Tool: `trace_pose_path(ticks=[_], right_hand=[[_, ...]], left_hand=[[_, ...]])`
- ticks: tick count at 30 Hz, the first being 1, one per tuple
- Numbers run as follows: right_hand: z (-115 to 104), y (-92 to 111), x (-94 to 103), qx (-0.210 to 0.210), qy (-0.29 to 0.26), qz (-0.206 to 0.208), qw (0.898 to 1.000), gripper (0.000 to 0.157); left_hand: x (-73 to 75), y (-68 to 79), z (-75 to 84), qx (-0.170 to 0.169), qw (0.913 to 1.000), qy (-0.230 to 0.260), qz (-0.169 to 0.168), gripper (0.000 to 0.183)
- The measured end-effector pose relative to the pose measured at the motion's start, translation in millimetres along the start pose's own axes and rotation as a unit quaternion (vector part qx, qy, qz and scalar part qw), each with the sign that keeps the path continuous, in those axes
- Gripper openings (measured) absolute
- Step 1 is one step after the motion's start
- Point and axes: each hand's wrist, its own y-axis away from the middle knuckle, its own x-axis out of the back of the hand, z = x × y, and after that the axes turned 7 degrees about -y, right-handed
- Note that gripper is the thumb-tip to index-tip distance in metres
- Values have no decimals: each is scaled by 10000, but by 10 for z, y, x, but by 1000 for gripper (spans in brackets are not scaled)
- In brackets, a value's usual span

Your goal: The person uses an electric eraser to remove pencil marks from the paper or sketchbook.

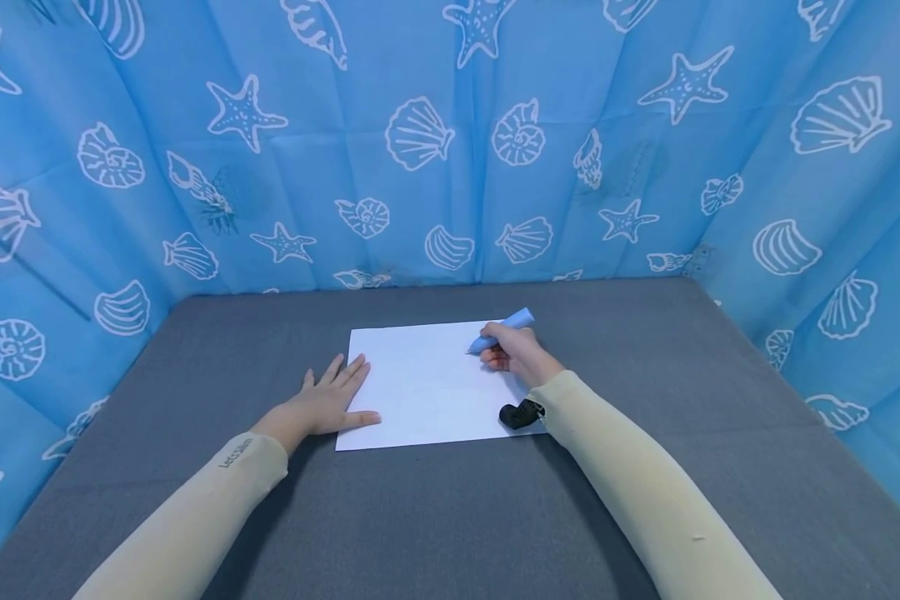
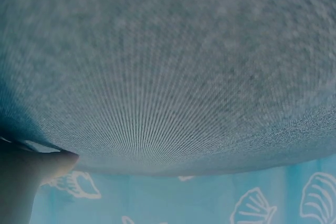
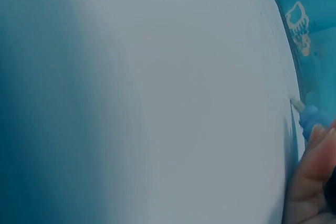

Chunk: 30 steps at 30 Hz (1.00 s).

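Note:
A blank-looking white sheet of paper [image 1: 420, 392] lies on the grey cloth-covered table. My left hand [image 1: 322, 405] rests on its left edge with spread, straight fingers. Over the sheet's upper right part, my right hand [image 1: 519, 353] grips a light blue marker [image 1: 521, 318], its tip pointing down and left at the paper. In the right wrist view, the marker [image 3: 311, 116] has its narrow tip at or very near the white surface; whether it touches cannot be told. The left wrist view catches only part of the left hand [image 2: 31, 179] at the lower left.
Grey cloth covers the table [image 1: 420, 525] around the sheet. A blue curtain [image 1: 480, 192] with white shells and starfish hangs behind and at both sides. A small black device [image 1: 520, 415] sits at the right cuff, over the sheet's lower right corner.

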Motion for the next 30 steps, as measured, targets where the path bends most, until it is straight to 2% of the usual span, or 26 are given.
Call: trace_pose_path(ticks=[7,11,30], right_hand=[[3,18,-29,-1,149,14,9999,19],[12,19,-39,55,41,83,9999,18],[35,40,-107,115,145,-18,9998,20]], left_hand=[[-27,-7,-10,-6,10000,29,10,101],[5,19,13,-62,9999,134,-11,101],[-5,26,4,-96,9999,121,54,102]])
